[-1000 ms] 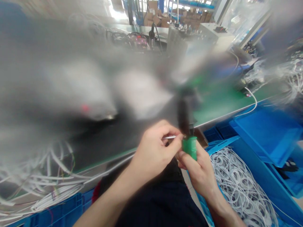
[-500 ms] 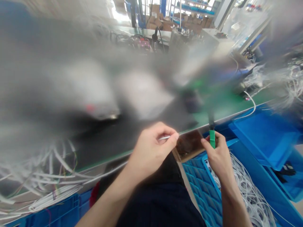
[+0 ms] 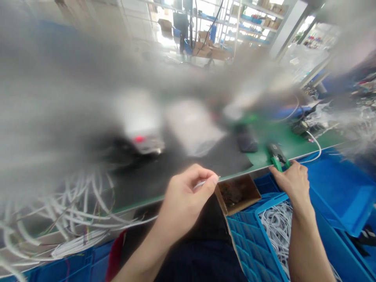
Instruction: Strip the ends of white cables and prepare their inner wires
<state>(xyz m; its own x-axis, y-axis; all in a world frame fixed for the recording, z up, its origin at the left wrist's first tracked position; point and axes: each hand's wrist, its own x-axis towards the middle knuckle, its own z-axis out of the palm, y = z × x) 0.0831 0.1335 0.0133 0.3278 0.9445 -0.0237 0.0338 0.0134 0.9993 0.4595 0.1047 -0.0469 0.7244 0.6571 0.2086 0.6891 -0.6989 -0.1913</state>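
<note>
My left hand [image 3: 185, 196] is closed in a pinch on the end of a thin white cable [image 3: 202, 182], just in front of the bench edge. My right hand [image 3: 292, 181] reaches to the right and grips the green handles of a black-headed hand tool [image 3: 277, 155], which lies on the green bench top [image 3: 261, 156] at its front edge. A small open cardboard box [image 3: 237, 192] with dark bits inside sits between my hands, below the bench edge.
Loose white cables [image 3: 67, 219] pile up on the bench at the left. A blue crate [image 3: 258, 239] of coiled white cables stands under my right arm, with more blue bins [image 3: 343, 188] to the right. Much of the bench beyond is blurred out.
My right hand has carried the green-handled tool away from the cable end, right and forward onto the bench edge. My left hand keeps its pinch on the cable and has barely moved.
</note>
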